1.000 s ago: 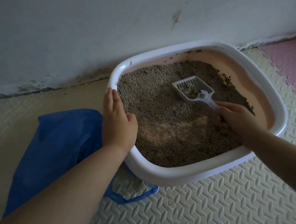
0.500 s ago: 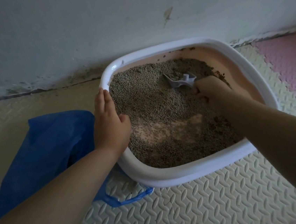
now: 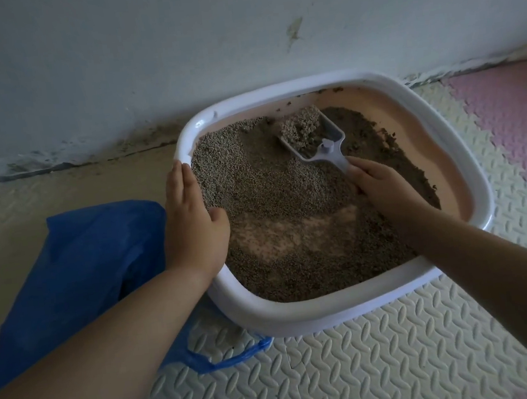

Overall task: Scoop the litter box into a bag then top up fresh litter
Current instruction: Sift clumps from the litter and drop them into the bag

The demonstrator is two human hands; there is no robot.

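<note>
Head view: one scoop (image 3: pixel 317 138), buried a moment ago, is now raised and heaped inside the one litter box (image 3: pixel 301 322), gripped by the right hand (image 3: pixel 374 181). The left hand (image 3: pixel 193 226) is laid flat on the box's left rim. One blue bag (image 3: pixel 78 270) lies left of the box.

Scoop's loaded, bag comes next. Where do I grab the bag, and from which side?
Take the handle loop, lying open on the mat at the near-left corner of the box. Come from the near side with the left hand, which rests on the box. The bag itself is slack, with no firm edge showing.
</note>
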